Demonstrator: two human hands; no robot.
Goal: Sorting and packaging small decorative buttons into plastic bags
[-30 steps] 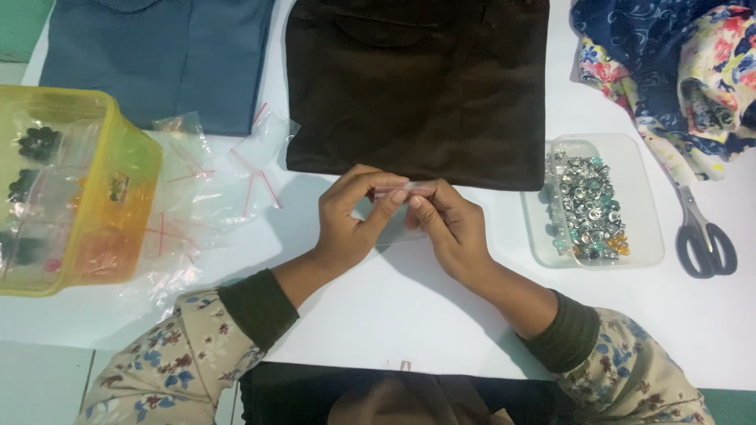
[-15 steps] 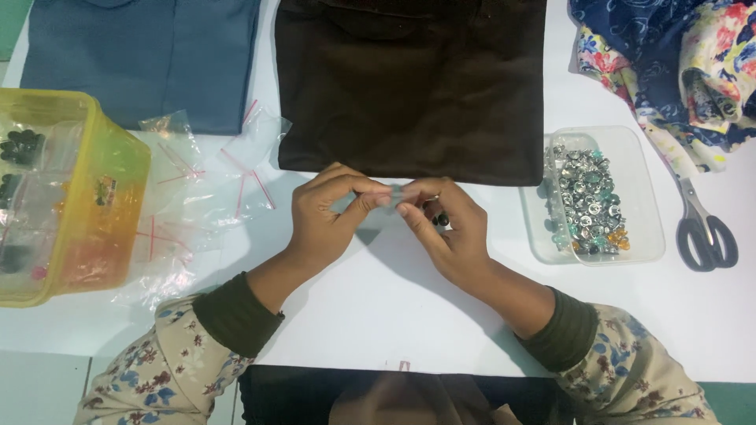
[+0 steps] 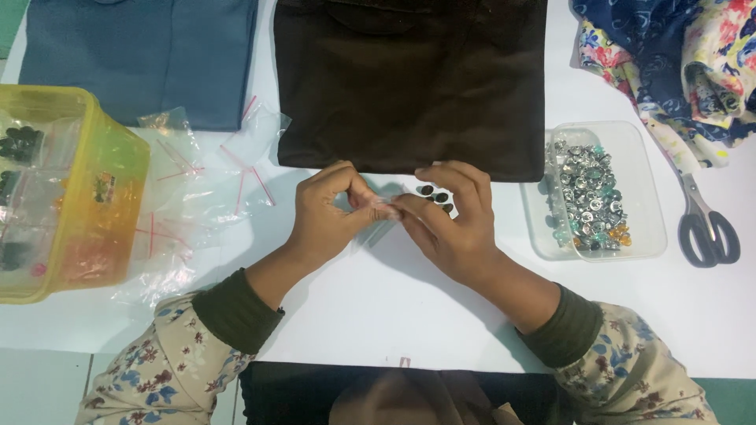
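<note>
- Plain white worktop (image 3: 409, 323), folded dark brown cloth (image 3: 409, 79) lying flat on top.
- Left hand (image 3: 327, 212) and right hand (image 3: 453, 224), fingers pinched shut on small clear plastic bag (image 3: 383, 220).
- Clear tray of silver snap buttons (image 3: 594, 193) at right, beside grey-handled scissors (image 3: 705, 224).

White table (image 3: 409, 315); dark brown cloth (image 3: 409, 79); blue cloth (image 3: 138, 59); translucent yellow box (image 3: 67, 193); navy floral fabric (image 3: 677, 55); floral-patterned sleeves (image 3: 173, 370).

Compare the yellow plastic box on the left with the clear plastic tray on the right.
The yellow plastic box is tinted and deep-walled; the clear plastic tray is colourless and shallow. The box holds bagged dark pieces; the tray holds loose silvery round pieces. Small clear bags lie beside the box, grey-handled scissors beside the tray. Both sit open on the white table.
</note>
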